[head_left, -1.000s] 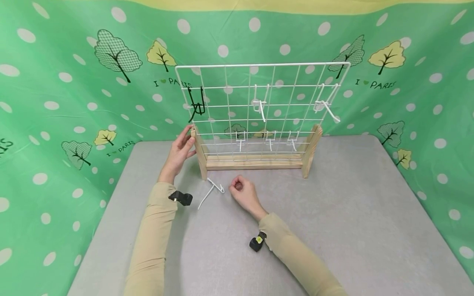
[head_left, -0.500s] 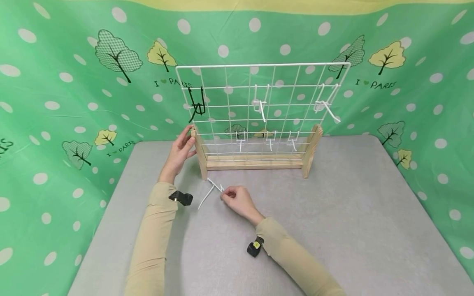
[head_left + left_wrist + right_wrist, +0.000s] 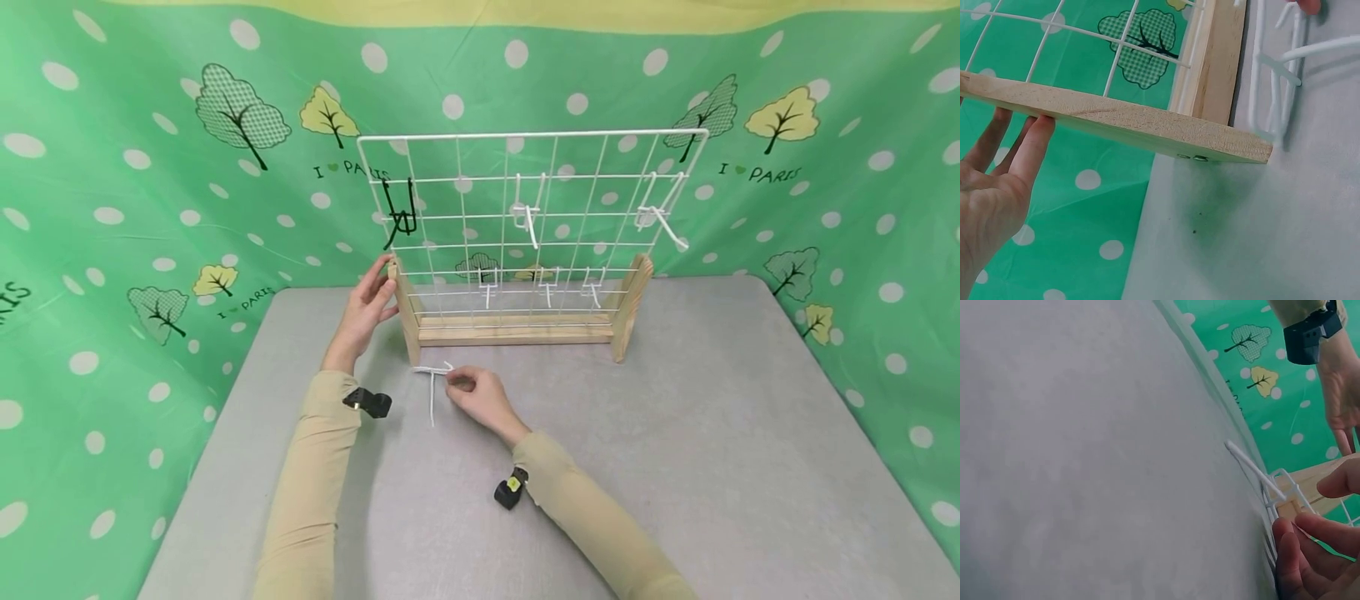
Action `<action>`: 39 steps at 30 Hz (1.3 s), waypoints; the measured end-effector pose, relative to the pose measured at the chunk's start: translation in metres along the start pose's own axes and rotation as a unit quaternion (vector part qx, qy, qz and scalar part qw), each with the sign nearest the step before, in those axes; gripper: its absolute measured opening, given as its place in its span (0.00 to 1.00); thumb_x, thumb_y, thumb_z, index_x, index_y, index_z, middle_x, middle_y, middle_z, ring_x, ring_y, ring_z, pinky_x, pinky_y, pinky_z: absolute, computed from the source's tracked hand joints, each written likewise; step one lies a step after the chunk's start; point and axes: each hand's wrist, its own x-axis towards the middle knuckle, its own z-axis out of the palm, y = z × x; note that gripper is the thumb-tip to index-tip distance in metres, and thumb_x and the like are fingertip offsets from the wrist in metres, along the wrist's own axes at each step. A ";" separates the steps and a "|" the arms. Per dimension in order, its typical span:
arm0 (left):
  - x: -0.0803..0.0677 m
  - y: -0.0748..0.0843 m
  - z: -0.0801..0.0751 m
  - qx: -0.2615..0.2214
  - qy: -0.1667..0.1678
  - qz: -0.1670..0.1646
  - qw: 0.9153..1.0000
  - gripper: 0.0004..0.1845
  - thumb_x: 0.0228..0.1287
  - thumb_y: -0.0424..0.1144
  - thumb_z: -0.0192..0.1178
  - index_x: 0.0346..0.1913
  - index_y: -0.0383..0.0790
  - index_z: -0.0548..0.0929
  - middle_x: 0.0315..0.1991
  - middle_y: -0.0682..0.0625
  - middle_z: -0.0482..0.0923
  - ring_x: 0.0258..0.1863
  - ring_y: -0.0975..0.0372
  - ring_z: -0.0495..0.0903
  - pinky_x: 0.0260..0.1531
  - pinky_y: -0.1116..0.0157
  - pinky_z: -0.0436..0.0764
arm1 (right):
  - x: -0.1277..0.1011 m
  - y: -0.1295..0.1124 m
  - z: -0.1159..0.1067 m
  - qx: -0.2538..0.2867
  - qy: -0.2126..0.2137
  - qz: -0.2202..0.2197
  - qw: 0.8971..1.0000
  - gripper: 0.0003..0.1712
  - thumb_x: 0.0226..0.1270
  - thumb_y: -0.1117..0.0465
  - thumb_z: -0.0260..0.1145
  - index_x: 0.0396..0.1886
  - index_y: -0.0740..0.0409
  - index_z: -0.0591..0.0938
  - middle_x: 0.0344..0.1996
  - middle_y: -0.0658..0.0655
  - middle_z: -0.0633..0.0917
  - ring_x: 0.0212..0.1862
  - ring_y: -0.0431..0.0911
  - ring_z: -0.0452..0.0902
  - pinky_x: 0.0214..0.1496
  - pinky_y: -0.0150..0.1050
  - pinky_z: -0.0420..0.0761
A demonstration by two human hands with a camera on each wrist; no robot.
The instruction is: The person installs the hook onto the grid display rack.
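Observation:
A white wire grid (image 3: pixel 532 208) stands in a wooden base (image 3: pixel 513 331) at the back of the grey table. My left hand (image 3: pixel 366 307) rests with straight fingers against the base's left wooden foot (image 3: pixel 1116 119), and the fingers (image 3: pixel 1022 156) lie along the wood. A loose white wire hook (image 3: pixel 432 385) lies on the table in front of that foot. My right hand (image 3: pixel 471 392) pinches the hook's bent end between thumb and fingertips (image 3: pixel 1310 540). The hook's long prong (image 3: pixel 1254 474) rests on the table. The same hook (image 3: pixel 1272 81) shows beside the foot.
On the grid hang a black hook (image 3: pixel 397 212) at the left, two long white hooks (image 3: pixel 527 215) (image 3: pixel 662 219) and three short white hooks (image 3: pixel 546 282) along the lower row. Green dotted cloth (image 3: pixel 150 208) walls in the table (image 3: pixel 675 433) on three sides.
My right hand moved left to the loose white hook, pinched it and turned it so the long prong points towards me. The left hand stayed on the wooden foot.

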 end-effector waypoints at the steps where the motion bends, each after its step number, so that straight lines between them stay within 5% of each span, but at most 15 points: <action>1: 0.000 0.000 0.000 -0.003 0.001 0.000 1.000 0.29 0.77 0.35 0.44 0.76 0.40 0.51 0.72 0.33 0.54 0.69 0.44 0.56 0.61 0.41 0.67 | 0.001 0.000 0.001 0.001 0.001 -0.002 1.000 0.12 0.59 0.68 0.66 0.43 0.66 0.85 0.37 0.58 0.86 0.37 0.46 0.82 0.40 0.34 0.83; 14: 0.001 -0.002 -0.001 -0.005 0.005 -0.009 1.000 0.29 0.77 0.35 0.45 0.76 0.41 0.52 0.71 0.33 0.54 0.69 0.44 0.56 0.62 0.42 0.67 | 0.009 -0.001 0.014 -0.004 0.002 0.006 1.000 0.11 0.56 0.70 0.66 0.41 0.66 0.84 0.31 0.56 0.86 0.31 0.42 0.82 0.35 0.31 0.81; 21: 0.012 -0.023 -0.009 -0.017 0.008 -0.006 1.000 0.29 0.77 0.37 0.45 0.76 0.44 0.53 0.71 0.36 0.56 0.69 0.46 0.58 0.60 0.43 0.69 | 0.013 -0.005 0.023 -0.016 0.017 0.006 1.000 0.09 0.55 0.68 0.68 0.37 0.64 0.84 0.29 0.53 0.86 0.30 0.40 0.82 0.37 0.31 0.81; 28: 0.014 -0.026 -0.009 -0.008 0.008 0.001 1.000 0.30 0.76 0.41 0.47 0.76 0.47 0.54 0.72 0.37 0.56 0.69 0.47 0.58 0.60 0.44 0.70 | 0.016 -0.006 0.027 -0.060 0.027 0.018 0.998 0.07 0.51 0.67 0.70 0.32 0.59 0.84 0.23 0.46 0.84 0.26 0.35 0.77 0.30 0.31 0.75; 39: 0.014 -0.026 -0.010 -0.015 0.009 0.001 1.000 0.29 0.76 0.39 0.48 0.76 0.47 0.55 0.71 0.37 0.57 0.68 0.47 0.59 0.60 0.43 0.70 | 0.016 -0.003 0.025 -0.020 0.056 0.023 0.998 0.06 0.48 0.70 0.69 0.28 0.60 0.85 0.21 0.47 0.83 0.24 0.35 0.74 0.31 0.29 0.76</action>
